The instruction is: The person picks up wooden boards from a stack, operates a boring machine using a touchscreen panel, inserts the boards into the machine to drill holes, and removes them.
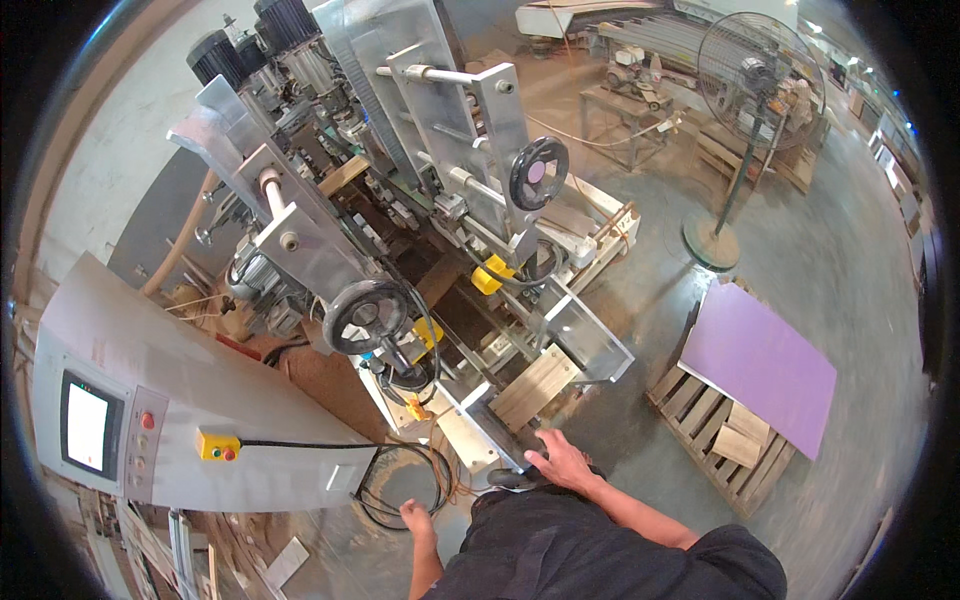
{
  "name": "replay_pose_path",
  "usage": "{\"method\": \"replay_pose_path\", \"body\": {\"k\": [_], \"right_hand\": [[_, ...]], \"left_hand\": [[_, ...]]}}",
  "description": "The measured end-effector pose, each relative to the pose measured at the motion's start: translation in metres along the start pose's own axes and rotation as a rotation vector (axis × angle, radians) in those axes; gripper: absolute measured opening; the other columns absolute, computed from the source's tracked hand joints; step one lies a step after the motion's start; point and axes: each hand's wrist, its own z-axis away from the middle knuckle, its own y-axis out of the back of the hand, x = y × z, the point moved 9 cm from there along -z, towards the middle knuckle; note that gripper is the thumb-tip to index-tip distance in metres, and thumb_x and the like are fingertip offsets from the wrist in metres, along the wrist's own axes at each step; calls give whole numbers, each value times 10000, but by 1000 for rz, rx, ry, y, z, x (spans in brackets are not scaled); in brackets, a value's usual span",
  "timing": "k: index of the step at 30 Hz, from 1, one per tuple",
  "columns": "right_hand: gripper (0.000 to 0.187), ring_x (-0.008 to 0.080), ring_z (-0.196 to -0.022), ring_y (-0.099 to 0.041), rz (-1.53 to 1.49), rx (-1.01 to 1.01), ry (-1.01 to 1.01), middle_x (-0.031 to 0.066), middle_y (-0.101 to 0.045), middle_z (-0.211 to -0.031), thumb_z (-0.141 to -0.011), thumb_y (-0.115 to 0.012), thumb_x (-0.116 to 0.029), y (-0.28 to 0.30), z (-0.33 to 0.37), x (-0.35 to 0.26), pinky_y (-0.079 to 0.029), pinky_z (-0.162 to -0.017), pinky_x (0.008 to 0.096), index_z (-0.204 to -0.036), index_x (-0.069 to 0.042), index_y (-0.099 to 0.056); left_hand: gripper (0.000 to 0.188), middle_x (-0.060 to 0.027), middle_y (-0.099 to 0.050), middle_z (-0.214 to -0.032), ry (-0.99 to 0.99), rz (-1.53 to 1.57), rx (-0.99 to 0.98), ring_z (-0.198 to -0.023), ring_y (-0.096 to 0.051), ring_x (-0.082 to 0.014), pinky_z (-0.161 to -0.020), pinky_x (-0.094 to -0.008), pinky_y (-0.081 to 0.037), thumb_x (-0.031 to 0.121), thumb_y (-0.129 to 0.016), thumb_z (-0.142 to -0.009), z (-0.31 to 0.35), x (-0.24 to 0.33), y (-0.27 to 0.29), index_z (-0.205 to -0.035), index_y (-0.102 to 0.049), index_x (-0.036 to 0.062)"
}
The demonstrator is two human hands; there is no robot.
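Note:
My right hand (562, 462) is at the front end of a long machine, close to the near end of an upright metal guide plate (490, 425). Its fingers are apart and I see nothing held in them; whether the fingertips touch the machine I cannot tell. Just beyond it, a short wooden board (537, 388) lies across between that plate and a second metal plate (590, 338). Lower and to the left, my left hand (417, 518) hangs beside a coil of black cable (405, 485). It looks loosely open and holds nothing visible; its fingers are partly hidden.
Two black handwheels (367, 316) (539, 173) stick out from the machine. Left stands a grey control cabinet (190, 400) with a screen and a yellow button box (218, 446). At right, a pallet (700, 412) carries a purple panel (765, 350) and wood pieces (742, 435). Beyond is a standing fan (760, 75).

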Motion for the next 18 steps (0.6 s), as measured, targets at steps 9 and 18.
{"method": "replay_pose_path", "body": {"k": [9,18], "right_hand": [[383,399,-1042,-543,222,781,95,216,-571,-1086,-880,-662,-246,181,-30,52,-435,-919,470,-1131,33,-583],[549,455,-1151,-550,98,409,-101,298,-602,-1198,-1020,-416,-449,194,-119,167,-429,-959,486,-1217,35,-582]], "left_hand": [[409,-92,-611,-1119,280,-33,-257,-1018,-559,-237,-898,-398,-444,321,-588,-915,96,-29,-76,-1210,-559,40],[729,-154,-477,-1463,152,225,-399,-1343,-454,-289,-1066,-438,-375,601,-334,-1017,156,113,-205,-1458,-405,24]]}}
